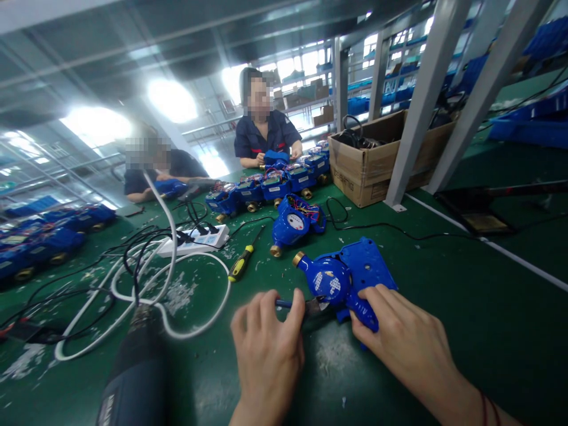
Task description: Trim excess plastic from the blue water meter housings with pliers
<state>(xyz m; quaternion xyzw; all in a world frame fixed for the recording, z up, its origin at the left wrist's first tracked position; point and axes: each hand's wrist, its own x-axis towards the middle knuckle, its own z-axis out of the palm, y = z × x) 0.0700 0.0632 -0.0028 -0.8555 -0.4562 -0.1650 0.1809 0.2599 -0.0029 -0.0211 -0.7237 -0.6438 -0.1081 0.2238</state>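
Observation:
My left hand (268, 346) is closed in a pinch on a small tool (298, 305) with a blue handle and a metal tip that reaches the underside of a blue water meter body (344, 278). My right hand (406, 337) wraps over the near end of that meter and holds it on the green table (465, 319). The meter lies face down with its brass end pointing left. A second blue meter (293, 225), open with wires showing, lies just behind it.
A dark heat gun (135, 373) stands at the near left, its white cord looping to a power strip (199, 238). A yellow-handled screwdriver (242, 263) lies nearby. Rows of blue meters (275, 186), a cardboard box (377, 160), grey frame legs (417, 118) and two seated people stand behind.

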